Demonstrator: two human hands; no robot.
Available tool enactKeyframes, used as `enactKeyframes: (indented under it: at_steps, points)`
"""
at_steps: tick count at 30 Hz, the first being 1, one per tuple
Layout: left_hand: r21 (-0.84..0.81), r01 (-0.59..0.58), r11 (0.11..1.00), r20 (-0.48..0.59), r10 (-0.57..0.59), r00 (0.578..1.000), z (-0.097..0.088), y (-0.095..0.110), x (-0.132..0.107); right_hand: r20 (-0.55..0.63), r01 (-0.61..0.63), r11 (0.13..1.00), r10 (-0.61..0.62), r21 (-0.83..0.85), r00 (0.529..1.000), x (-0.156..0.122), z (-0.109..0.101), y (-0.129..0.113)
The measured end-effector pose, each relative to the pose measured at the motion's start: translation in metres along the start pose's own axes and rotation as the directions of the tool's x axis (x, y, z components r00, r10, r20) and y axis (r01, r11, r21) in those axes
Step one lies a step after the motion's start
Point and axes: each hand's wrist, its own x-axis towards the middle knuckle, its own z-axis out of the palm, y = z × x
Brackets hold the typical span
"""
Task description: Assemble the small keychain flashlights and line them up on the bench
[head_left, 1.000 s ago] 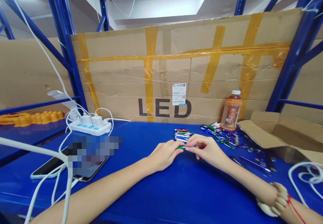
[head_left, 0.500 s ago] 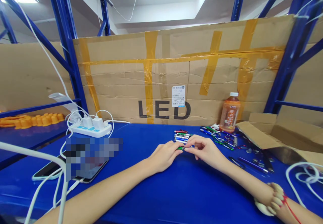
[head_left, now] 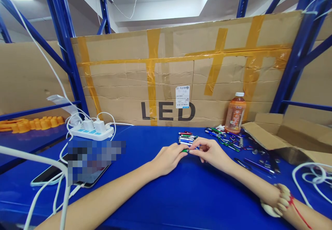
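My left hand pinches a small green metallic tube between thumb and fingertips. From the other side, my right hand grips the tube's right end with its thumb and index finger, the other fingers curled. The fingertips partly cover the tube, so its exact kind cannot be made out. Just behind both hands lies a row of slim metallic tubes in red, green, silver and blue, partly hidden by the right hand.
Right of my hands are a loose pile of coloured metal parts, a purple pen-like stick, a drink bottle and an open cardboard box. Left are a power strip, a phone, a tablet and white cables.
Both hands keep their hold on the green tube at nearly the same spot. The whole view has shifted slightly.
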Motion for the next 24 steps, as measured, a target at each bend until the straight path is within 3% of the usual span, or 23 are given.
enactKeyframes:
  at_steps: [7,14,24]
  points:
    - [-0.004,0.014,1.0,0.019,-0.014,1.0,-0.001,0.0007,0.0,-0.001,-0.021,1.0,0.021,0.001,1.0,-0.0001,0.0009,-0.0027]
    - [-0.015,0.006,1.0,0.017,-0.005,1.0,0.0001,0.0002,-0.0004,0.03,-0.154,0.987,0.152,0.05,0.988,0.0005,0.0024,-0.0055]
    - [-0.037,0.016,0.999,0.037,-0.015,0.999,-0.0013,0.0005,-0.0001,0.054,-0.23,0.964,0.225,0.136,0.973,0.0,0.0043,-0.0069]
